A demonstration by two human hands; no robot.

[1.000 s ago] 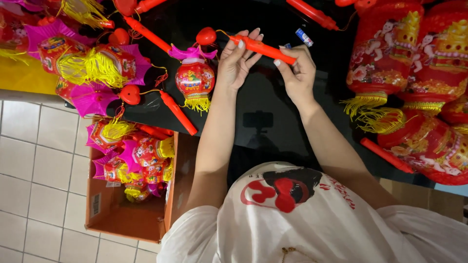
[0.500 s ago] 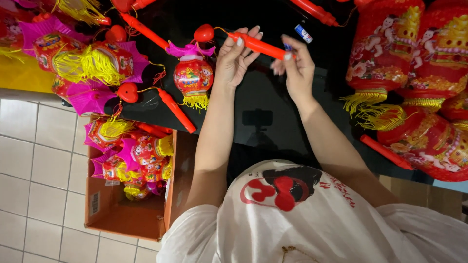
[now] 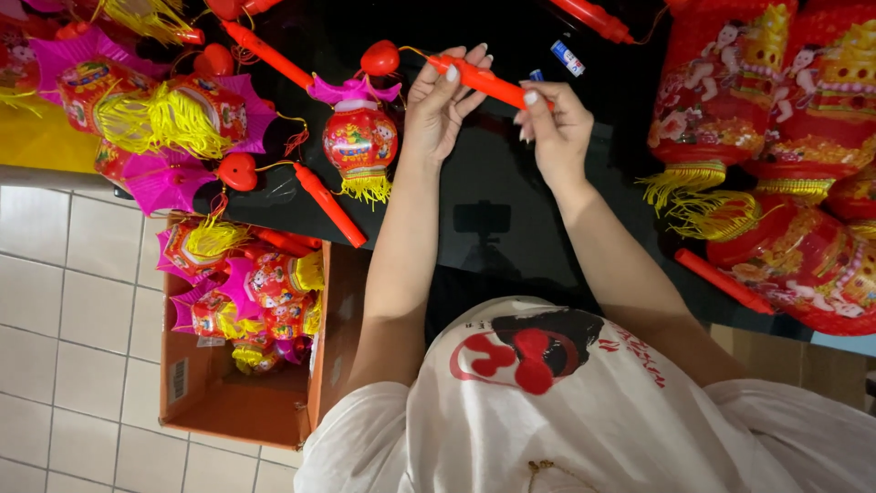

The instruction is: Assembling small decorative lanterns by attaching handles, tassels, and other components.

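Observation:
Both of my hands hold a red plastic stick (image 3: 479,79) above a glossy black table (image 3: 493,173). My left hand (image 3: 443,105) grips its middle from the left. My right hand (image 3: 554,128) pinches its right end with fingertips. A thin wire runs from the stick's left tip to a red heart-shaped piece (image 3: 380,57). Just below that lies a small red lantern (image 3: 359,141) with a pink top and a yellow fringe, left of my left hand.
More pink and red lanterns with yellow tassels (image 3: 173,114) and red sticks (image 3: 330,205) lie at the left. Large red lanterns (image 3: 730,100) crowd the right. An open cardboard box (image 3: 228,402) holding lanterns stands on the tiled floor. A small battery (image 3: 568,57) lies on the table beyond my hands.
The stick has stayed in both hands. My right hand has slid a little along it to its right end and my left fingers have closed more around it.

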